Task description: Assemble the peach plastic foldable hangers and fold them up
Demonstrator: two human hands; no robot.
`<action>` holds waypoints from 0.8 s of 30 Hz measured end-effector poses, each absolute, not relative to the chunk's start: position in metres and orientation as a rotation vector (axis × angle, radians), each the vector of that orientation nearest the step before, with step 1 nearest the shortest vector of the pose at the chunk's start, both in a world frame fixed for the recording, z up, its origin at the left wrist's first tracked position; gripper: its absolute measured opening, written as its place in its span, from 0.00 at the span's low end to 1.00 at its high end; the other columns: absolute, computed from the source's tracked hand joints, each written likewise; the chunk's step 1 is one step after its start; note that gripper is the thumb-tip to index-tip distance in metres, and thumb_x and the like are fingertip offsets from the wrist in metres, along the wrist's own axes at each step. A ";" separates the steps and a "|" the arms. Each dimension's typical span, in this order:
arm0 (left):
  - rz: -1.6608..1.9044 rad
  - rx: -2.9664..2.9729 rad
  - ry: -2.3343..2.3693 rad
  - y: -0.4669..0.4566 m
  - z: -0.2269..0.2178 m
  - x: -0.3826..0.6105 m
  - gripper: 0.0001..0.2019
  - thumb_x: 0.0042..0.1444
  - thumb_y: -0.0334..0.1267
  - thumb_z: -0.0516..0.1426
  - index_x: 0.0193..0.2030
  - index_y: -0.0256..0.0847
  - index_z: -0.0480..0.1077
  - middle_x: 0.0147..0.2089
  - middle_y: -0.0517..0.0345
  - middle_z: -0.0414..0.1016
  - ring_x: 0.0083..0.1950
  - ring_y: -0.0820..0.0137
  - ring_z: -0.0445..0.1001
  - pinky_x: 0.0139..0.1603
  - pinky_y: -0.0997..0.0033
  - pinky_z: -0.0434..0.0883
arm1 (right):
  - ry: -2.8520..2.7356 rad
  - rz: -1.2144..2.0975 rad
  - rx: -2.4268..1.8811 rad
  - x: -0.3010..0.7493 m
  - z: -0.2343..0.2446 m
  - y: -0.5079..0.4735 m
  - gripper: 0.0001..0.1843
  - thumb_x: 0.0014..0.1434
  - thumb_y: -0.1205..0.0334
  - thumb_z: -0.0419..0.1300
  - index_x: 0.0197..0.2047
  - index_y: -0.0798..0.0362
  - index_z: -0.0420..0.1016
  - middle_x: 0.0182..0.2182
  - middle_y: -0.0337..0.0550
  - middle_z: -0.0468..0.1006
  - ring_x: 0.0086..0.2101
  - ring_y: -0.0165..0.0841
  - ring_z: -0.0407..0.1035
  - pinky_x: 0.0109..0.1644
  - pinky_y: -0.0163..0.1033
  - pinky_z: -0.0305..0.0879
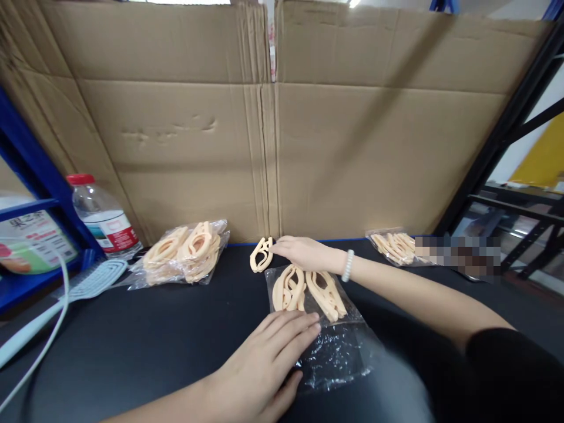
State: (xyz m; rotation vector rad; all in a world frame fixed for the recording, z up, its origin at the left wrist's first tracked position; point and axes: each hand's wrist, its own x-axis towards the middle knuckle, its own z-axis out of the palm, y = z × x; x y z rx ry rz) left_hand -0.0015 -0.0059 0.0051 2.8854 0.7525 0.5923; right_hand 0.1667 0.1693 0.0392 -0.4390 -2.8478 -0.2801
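A clear plastic bag (337, 355) lies on the black table in front of me, with cream plastic clips (288, 288) in its far part. My left hand (275, 355) rests on the near left side of this bag, fingers stretched out flat over the film and thumb apart. Beyond the bag, a single loose cream clip (261, 255) lies near the cardboard. My right hand (308, 252), with a beaded bracelet at the wrist, reaches across above the bag. Its outstretched fingertips meet the right edge of the loose clip; the thumb is hidden.
Filled bags of clips (183, 252) lie at the back left, and another bag (392, 245) at the back right. On the left are a pale blue hairbrush (99, 279), a white cable (57, 335) and a red-capped bottle (106, 217). Cardboard (185, 135) walls off the back.
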 end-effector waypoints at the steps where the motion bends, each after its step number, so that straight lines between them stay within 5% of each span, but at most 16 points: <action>1: 0.595 2.885 0.747 -0.006 0.005 -0.001 0.33 0.54 0.24 0.52 0.68 0.36 0.49 0.67 0.42 0.59 0.68 0.57 0.57 0.67 0.50 0.60 | -2.880 -0.295 -0.400 0.155 0.034 0.183 0.24 0.62 0.79 0.49 0.60 0.58 0.63 0.57 0.53 0.69 0.57 0.35 0.62 0.57 0.40 0.63; 6: 0.632 2.878 0.739 -0.007 0.007 -0.001 0.36 0.51 0.23 0.53 0.68 0.38 0.49 0.66 0.42 0.62 0.66 0.57 0.60 0.66 0.51 0.62 | -2.964 -0.369 -0.376 0.110 0.022 0.220 0.22 0.65 0.77 0.49 0.61 0.60 0.61 0.58 0.57 0.68 0.60 0.41 0.58 0.56 0.46 0.63; 10: 0.639 2.873 0.736 -0.006 0.007 -0.002 0.36 0.51 0.24 0.53 0.68 0.37 0.49 0.66 0.42 0.61 0.66 0.57 0.60 0.66 0.51 0.61 | -2.999 -0.379 -0.391 0.106 0.028 0.224 0.14 0.62 0.75 0.54 0.51 0.63 0.71 0.43 0.58 0.77 0.50 0.44 0.67 0.48 0.46 0.66; 14: 0.631 2.864 0.730 -0.006 0.007 -0.002 0.35 0.52 0.24 0.53 0.68 0.37 0.50 0.66 0.42 0.61 0.66 0.57 0.59 0.67 0.50 0.61 | -2.964 -0.314 -0.447 0.133 0.045 0.209 0.11 0.66 0.70 0.52 0.46 0.60 0.74 0.39 0.52 0.77 0.39 0.38 0.72 0.43 0.42 0.68; 24: 0.677 2.842 0.760 -0.006 0.004 -0.002 0.35 0.53 0.23 0.53 0.68 0.38 0.51 0.67 0.43 0.61 0.66 0.56 0.60 0.66 0.50 0.62 | -2.573 -0.071 -0.635 0.262 0.095 0.069 0.22 0.67 0.71 0.46 0.63 0.51 0.60 0.49 0.50 0.71 0.47 0.35 0.69 0.48 0.42 0.71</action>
